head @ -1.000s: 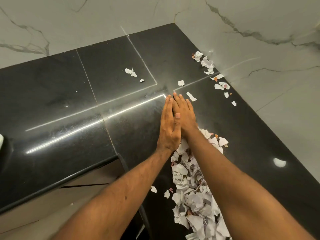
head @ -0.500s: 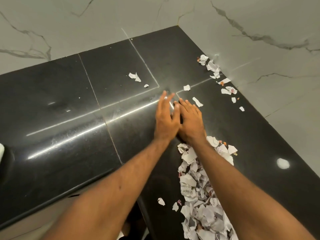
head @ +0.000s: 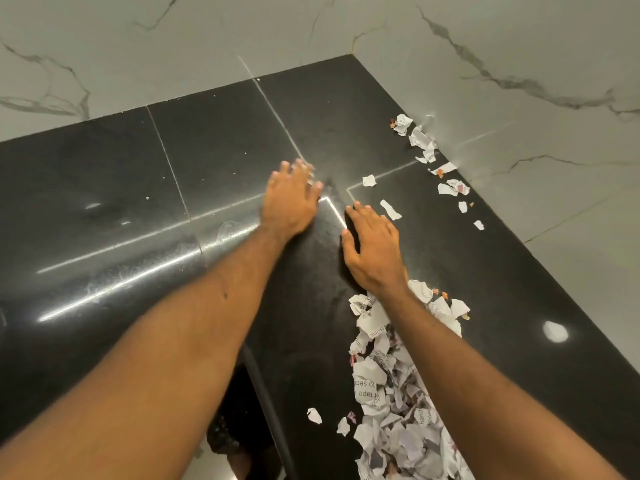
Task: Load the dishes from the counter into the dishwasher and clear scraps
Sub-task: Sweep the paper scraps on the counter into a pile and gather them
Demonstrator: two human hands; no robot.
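1. The heap of torn printed paper is the landmark. It lies on the black worktop under the right forearm, and its long axis runs from the near edge away toward the hands.
2. The right hand lies just past the heap's far end, palm down, fingers straight and slightly spread, holding nothing.
3. The left hand is beyond the heap and to its left, also flat and spread and holding nothing. It is blurred, so I cannot tell whether it touches the worktop. The two hands are apart.
4. The stray scraps lie beyond the heap and to its right, strung along the foot of the marble wall. One strip sits just beside the right fingertips.
5. The right hand is nearer these strays. Raking them back toward the heap probably falls to it.
6. Two small bits lie just left of the heap, near the worktop's front edge.
7. The scraps are white, crumpled and light, some with orange flecks, and would likely scatter under a fast sweep.
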